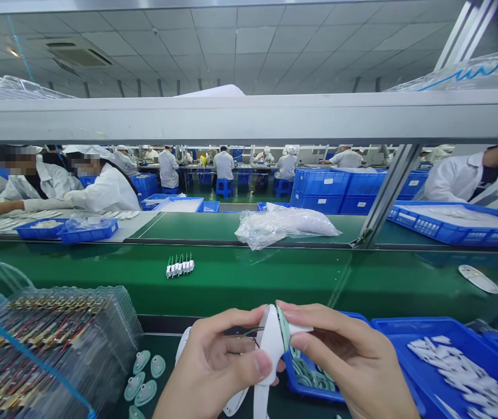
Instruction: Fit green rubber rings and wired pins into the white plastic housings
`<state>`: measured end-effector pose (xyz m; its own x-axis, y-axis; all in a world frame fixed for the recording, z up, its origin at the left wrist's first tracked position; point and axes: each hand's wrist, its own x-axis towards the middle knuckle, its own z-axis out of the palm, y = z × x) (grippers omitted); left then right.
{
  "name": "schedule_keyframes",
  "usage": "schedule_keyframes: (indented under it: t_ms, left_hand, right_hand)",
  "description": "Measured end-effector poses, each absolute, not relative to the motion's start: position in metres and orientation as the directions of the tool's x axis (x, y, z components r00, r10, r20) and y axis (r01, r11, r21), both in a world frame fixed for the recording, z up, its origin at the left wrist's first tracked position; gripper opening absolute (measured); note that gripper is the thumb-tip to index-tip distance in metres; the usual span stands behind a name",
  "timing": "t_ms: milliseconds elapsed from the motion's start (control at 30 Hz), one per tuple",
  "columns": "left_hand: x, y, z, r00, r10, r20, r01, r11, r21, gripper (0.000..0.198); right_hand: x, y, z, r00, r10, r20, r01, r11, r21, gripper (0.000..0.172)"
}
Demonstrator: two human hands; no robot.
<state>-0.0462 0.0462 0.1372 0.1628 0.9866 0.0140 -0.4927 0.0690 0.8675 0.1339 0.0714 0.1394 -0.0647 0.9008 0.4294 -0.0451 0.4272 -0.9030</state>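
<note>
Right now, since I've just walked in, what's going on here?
A person at a green conveyor belt holds a white plastic housing in both hands: the left hand grips it and the right hand pinches its top, where a pale green ring sits. Thin coloured wires run from it. A blue tray of green rings lies just below, a blue bin of white pieces to the right. Co-workers in white coats work across the belt.

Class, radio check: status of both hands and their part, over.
Left hand and right hand both gripping white plastic housing. Green gasket at its top edge, thin wires trailing left. Blue tray of green gaskets under right hand.
</note>
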Motion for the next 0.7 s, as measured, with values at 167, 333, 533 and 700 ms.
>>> schedule_keyframes:
  t_ms: [167,333,533,700]
  left_hand:
    - [-0.045,0.044,0.137,0.153,0.988,-0.004,-0.482,0.078,0.873,0.033]
    - [-0.046,0.047,0.135,0.169,0.985,-0.027,-0.425,0.097,0.900,0.037]
    - [-0.047,0.049,0.135,0.194,0.981,0.007,-0.299,0.052,0.953,0.041]
    - [-0.045,0.048,0.140,0.217,0.976,-0.004,-0.302,0.071,0.951,0.042]
  right_hand:
    - [0.141,0.074,0.143,-0.117,0.888,0.445,0.001,0.448,-0.894,0.013]
    - [0.144,0.074,0.145,-0.142,0.873,0.467,0.012,0.473,-0.881,0.008]
    - [0.146,0.073,0.146,-0.155,0.872,0.465,0.016,0.473,-0.881,0.003]
    - [0.152,0.076,0.141,-0.215,0.838,0.501,0.011,0.515,-0.857,0.014]
